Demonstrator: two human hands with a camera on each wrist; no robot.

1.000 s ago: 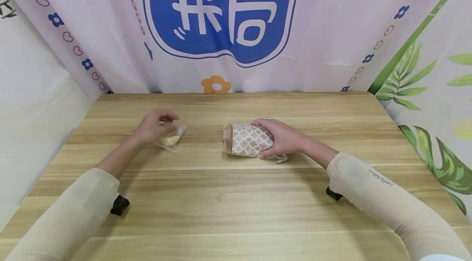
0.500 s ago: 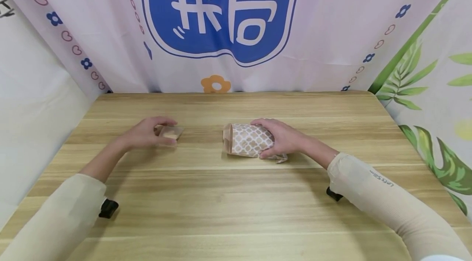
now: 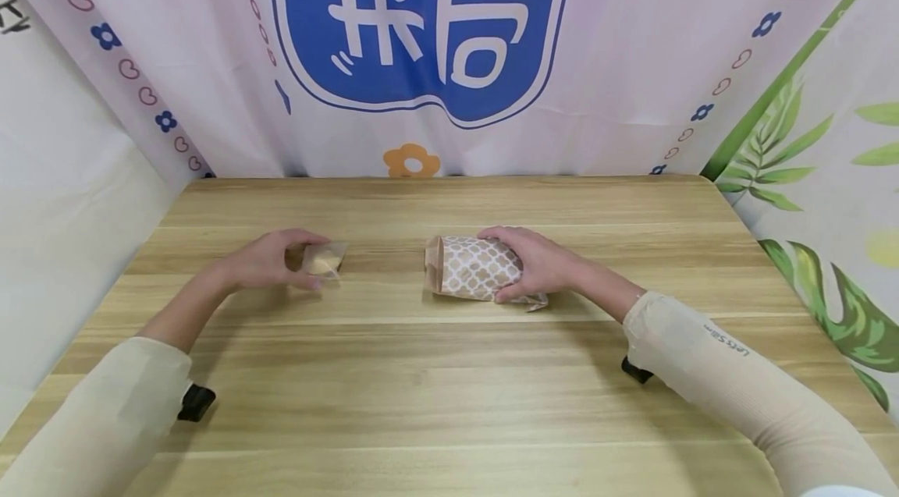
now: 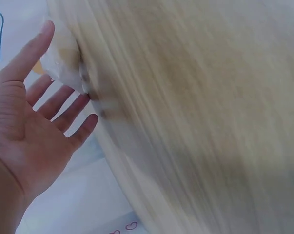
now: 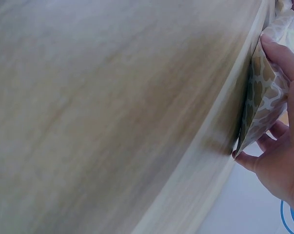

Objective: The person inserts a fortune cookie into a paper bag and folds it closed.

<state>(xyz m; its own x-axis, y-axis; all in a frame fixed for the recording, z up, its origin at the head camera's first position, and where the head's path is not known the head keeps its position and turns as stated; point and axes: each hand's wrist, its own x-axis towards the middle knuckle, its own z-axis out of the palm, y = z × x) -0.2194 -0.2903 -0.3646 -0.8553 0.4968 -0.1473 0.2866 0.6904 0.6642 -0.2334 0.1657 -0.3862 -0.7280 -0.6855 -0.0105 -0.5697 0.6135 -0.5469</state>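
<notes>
A small clear plastic packet (image 3: 325, 259) with a pale yellow piece inside lies on the left part of the wooden table. My left hand (image 3: 270, 259) is just left of it, thumb and fingers spread apart; in the left wrist view the fingertips are right at the edge of the packet (image 4: 66, 56). To the right, a brown paper bag (image 3: 477, 267) with a white lattice pattern lies on its side, its open mouth facing left. My right hand (image 3: 537, 263) grips the bag's closed right end, thumb on the near side and fingers over the far side.
The wooden table (image 3: 421, 388) extends to a printed curtain (image 3: 632, 91) along its back edge. White cloth (image 3: 63, 169) hangs at the left, and a leaf-print cloth (image 3: 836, 169) hangs at the right. Light sleeves with black wrist mounts cover both forearms.
My left hand has drawn back leftward from over the packet, its fingers spreading away from it. The packet stays at about the same place. The right hand and the paper bag have not moved.
</notes>
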